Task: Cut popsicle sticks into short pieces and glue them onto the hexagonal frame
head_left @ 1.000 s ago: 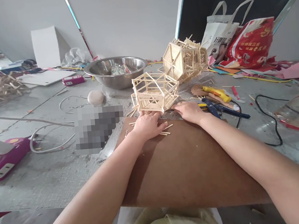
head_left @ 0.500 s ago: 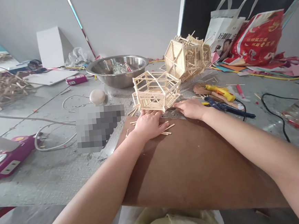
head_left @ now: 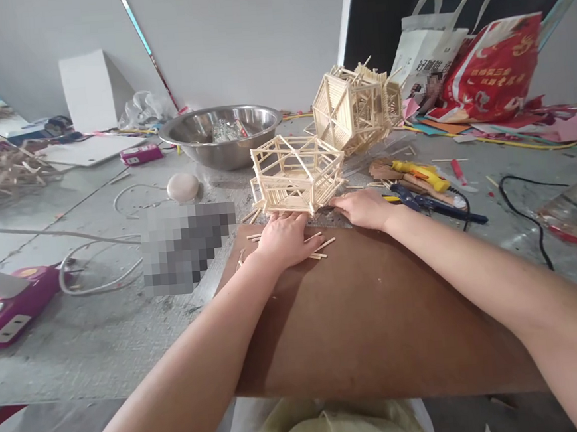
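An openwork frame of thin wooden sticks (head_left: 298, 175) stands at the far edge of the brown board (head_left: 377, 322). My left hand (head_left: 284, 239) lies flat at its near side, palm down and thumb out to the right. Its fingertips reach the frame's base, and loose wooden sticks (head_left: 327, 245) lie around and under it. By the frame's lower right corner is my right hand (head_left: 362, 209), fingers curled together. Its fingertips are close to the base; whatever they may pinch is hidden.
Behind the frame stand a larger stick structure (head_left: 354, 107) and a steel basin (head_left: 222, 154). To the right lie a yellow-handled tool (head_left: 428, 175), dark blue pliers (head_left: 425, 205) and a black cable (head_left: 516, 225). A purple power strip (head_left: 22, 323) and white cord are at left.
The view has shifted slightly, so most things sit a little further left in the picture. Both hands keep nearly the same place and pose at the stick frame.
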Action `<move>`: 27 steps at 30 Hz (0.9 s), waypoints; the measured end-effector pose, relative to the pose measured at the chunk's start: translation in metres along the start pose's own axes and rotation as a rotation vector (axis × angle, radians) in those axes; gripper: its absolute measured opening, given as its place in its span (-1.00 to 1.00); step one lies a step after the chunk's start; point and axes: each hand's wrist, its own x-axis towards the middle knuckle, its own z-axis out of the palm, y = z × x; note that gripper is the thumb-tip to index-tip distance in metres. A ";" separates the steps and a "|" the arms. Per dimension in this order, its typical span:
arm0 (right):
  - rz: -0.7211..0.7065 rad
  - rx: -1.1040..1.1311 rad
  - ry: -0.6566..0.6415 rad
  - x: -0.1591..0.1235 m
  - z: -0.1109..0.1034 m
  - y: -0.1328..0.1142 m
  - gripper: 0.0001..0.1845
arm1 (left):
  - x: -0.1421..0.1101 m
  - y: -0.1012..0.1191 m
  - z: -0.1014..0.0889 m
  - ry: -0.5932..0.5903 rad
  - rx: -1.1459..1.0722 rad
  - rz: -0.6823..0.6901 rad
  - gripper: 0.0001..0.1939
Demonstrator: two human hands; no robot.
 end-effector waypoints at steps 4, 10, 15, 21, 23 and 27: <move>0.007 -0.006 -0.039 0.001 -0.003 0.001 -0.65 | -0.001 -0.001 0.000 0.004 -0.007 -0.001 -0.54; 0.043 0.016 -0.116 -0.002 -0.007 -0.003 -0.64 | -0.003 0.000 -0.001 -0.015 -0.018 -0.028 -0.54; 0.073 0.021 -0.149 -0.007 -0.009 -0.008 -0.66 | -0.003 0.001 -0.003 -0.022 -0.028 -0.042 -0.54; 0.099 0.017 -0.157 -0.010 -0.009 -0.013 -0.66 | -0.003 0.000 -0.002 -0.010 -0.025 -0.038 -0.53; 0.108 0.008 -0.143 -0.011 -0.010 -0.014 -0.67 | -0.004 0.000 -0.001 0.005 -0.025 -0.035 -0.54; 0.115 0.012 -0.088 -0.015 -0.009 -0.014 -0.68 | -0.004 -0.001 0.000 0.013 -0.023 -0.034 -0.54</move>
